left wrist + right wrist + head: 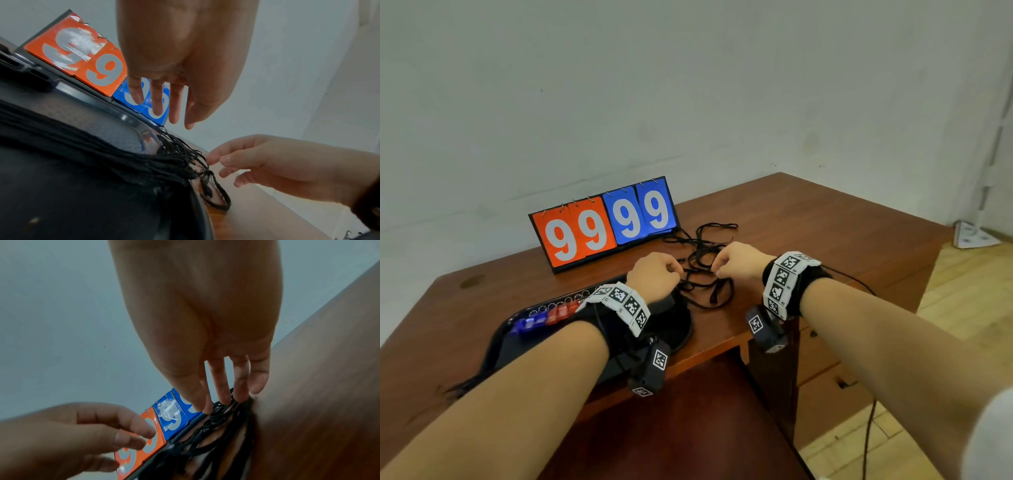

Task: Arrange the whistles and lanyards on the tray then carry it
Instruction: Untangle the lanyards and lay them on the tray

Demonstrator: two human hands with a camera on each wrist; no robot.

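Lanyards of thin black cord [702, 270] lie tangled on the brown wooden table [808, 219], at the black plastic tray's [681, 329] two o'clock; right hand [739, 260] pinches one strand, left hand [654, 277] looks to pinch another; best draw cords apart slowly, avoiding knots; pale wall behind
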